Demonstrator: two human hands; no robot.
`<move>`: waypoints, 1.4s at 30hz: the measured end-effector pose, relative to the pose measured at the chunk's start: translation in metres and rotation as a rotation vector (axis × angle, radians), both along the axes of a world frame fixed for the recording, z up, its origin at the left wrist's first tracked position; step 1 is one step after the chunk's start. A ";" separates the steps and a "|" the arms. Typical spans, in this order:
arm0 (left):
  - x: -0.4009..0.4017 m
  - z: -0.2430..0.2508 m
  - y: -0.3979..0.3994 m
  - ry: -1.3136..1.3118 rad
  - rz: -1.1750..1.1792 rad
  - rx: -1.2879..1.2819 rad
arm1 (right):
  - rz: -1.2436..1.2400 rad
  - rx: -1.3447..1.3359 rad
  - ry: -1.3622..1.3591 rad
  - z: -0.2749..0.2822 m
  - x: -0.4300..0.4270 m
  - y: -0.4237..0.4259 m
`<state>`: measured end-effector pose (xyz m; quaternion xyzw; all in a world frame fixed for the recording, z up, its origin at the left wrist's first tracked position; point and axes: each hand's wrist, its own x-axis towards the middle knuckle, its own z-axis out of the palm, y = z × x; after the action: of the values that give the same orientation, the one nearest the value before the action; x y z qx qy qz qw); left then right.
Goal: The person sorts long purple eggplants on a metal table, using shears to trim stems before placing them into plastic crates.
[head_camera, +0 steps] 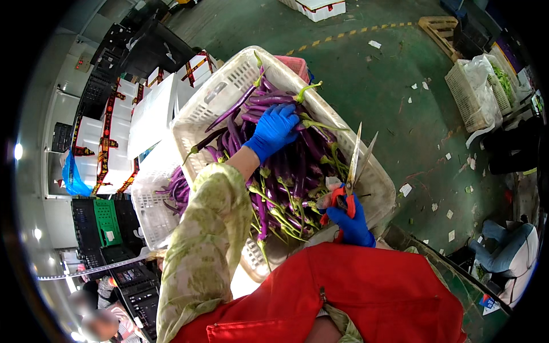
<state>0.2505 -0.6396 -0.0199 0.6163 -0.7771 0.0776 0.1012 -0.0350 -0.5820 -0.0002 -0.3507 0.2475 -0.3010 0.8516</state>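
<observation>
Long purple eggplants [300, 160] with green stems fill a white plastic crate [381, 193] before me. My left hand [275, 128], in a blue glove, lies palm down on the eggplants in the crate's upper part; its fingertips curl over them, and whether it grips one is hidden. In my right hand [354, 223], also gloved in blue, are scissors [352, 165] with red handles. Their blades are apart and point up over the crate's right side. The right hand is at the crate's near right corner.
A second white crate [148, 214] with more eggplants adjoins at left. White foam boxes [118, 133] with printed tape are stacked beyond it. A pink crate [296, 64] stands behind. Crates with greens [499, 83] are at far right. A seated person [510, 248] is at lower right; other people are at lower left.
</observation>
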 end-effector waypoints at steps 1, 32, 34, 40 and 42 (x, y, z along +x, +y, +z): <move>0.003 -0.011 -0.005 0.061 0.030 -0.045 | 0.003 0.009 0.009 0.001 0.000 0.000; -0.065 0.173 0.264 -0.279 0.859 -0.369 | 0.395 -0.985 0.236 0.017 0.032 0.053; -0.077 0.152 0.287 -0.207 0.925 -0.396 | 0.434 -1.112 0.218 0.007 0.035 0.056; -0.109 0.104 0.313 -0.103 1.065 -0.235 | 0.592 -1.058 0.187 0.020 0.046 0.071; -0.117 0.100 0.313 -0.101 1.074 -0.219 | 0.608 -1.081 0.191 0.018 0.050 0.072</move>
<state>0.1339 -0.3267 0.0799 0.9077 -0.3445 0.2281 0.0737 0.0147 -0.5096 0.0179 -0.8119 0.0246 -0.0953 0.5754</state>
